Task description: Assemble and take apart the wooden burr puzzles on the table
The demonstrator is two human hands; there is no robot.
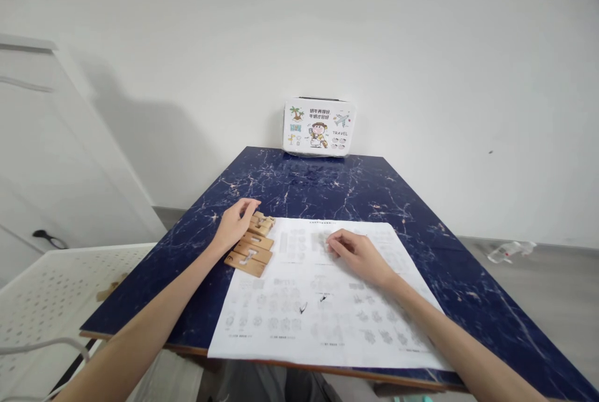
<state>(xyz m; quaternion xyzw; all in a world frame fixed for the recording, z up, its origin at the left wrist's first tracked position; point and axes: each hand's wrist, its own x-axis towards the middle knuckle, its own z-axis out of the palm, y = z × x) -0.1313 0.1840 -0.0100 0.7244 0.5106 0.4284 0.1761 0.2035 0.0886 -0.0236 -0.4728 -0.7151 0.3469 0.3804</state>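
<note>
My left hand (238,222) is at the upper left edge of the printed sheet, fingers bent and pressed together. Just beneath and beside it lie notched wooden puzzle pieces (262,223); I cannot tell whether the fingers grip one. Closer to me are flat wooden plates (249,258) with cut-out slots, lying partly on the sheet's left edge. My right hand (355,254) is over the white instruction sheet (281,352), its fingers curled into a pinch. Whatever those fingertips may hold is hidden. Faint diagrams cover the sheet, with two small dark marks near its middle.
The sheet lies on a dark blue marbled table (299,186). A white case (319,127) with cartoon prints stands at the far edge against the wall. Left of the table is a white perforated surface (42,289) with a cable. A clear plastic item (508,252) lies on the floor at right.
</note>
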